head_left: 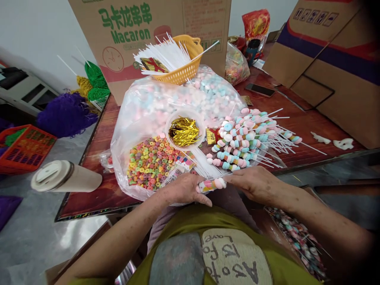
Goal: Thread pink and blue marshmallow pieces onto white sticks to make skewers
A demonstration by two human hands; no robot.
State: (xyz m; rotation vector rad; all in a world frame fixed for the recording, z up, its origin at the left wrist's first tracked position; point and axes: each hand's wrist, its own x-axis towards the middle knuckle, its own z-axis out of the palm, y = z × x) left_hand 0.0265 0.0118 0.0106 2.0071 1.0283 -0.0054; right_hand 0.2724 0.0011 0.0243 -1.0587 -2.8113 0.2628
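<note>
My left hand [183,189] and my right hand [253,183] meet at the near edge of the wooden table [299,126], both closed on one candy skewer [211,184] of pink, white and blue pieces held level between them. Just beyond lies a pile of finished candy skewers [247,136] with white sticks pointing right. A round tub of gold twist ties [184,130] sits left of the pile. Coloured candy rings [150,160] fill a clear bag beside my left hand.
A big clear bag of pastel candies [166,99] lies behind the tub. A yellow basket of white sticks [178,59] stands before a Macaron carton [130,27]. A phone [260,90], a lidded cup [63,177], an orange crate [25,148] and cardboard boxes [332,59] surround the work.
</note>
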